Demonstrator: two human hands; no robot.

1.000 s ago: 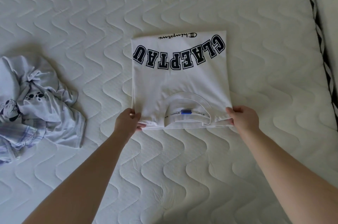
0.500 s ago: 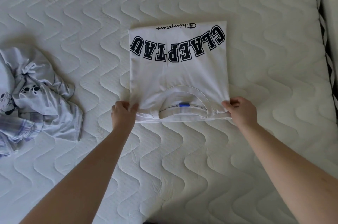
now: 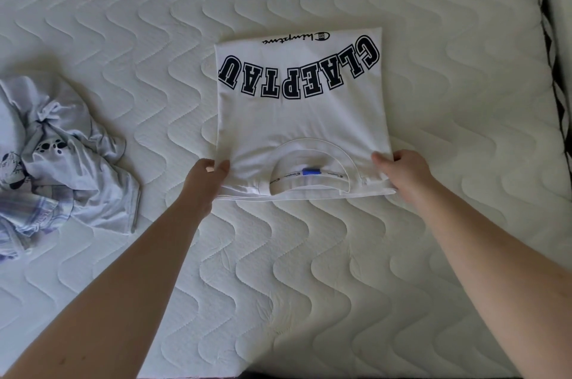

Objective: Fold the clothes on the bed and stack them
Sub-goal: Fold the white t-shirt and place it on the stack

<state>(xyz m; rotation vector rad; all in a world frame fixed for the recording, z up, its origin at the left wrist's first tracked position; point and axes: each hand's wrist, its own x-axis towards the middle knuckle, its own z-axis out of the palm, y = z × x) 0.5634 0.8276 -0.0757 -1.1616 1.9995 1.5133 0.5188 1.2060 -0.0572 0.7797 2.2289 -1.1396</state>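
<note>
A folded white T-shirt (image 3: 300, 131) with dark block lettering lies flat near the middle of the quilted bed (image 3: 309, 270), collar toward the person. The left hand (image 3: 205, 180) pinches its near left corner, the right hand (image 3: 402, 172) its near right corner. A crumpled pale garment (image 3: 62, 162) lies well apart at the left.

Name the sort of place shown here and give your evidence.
Most likely a bedroom: a bare quilted mattress fills the view, with a folded white T-shirt and a crumpled pile of clothes lying on it.
</note>
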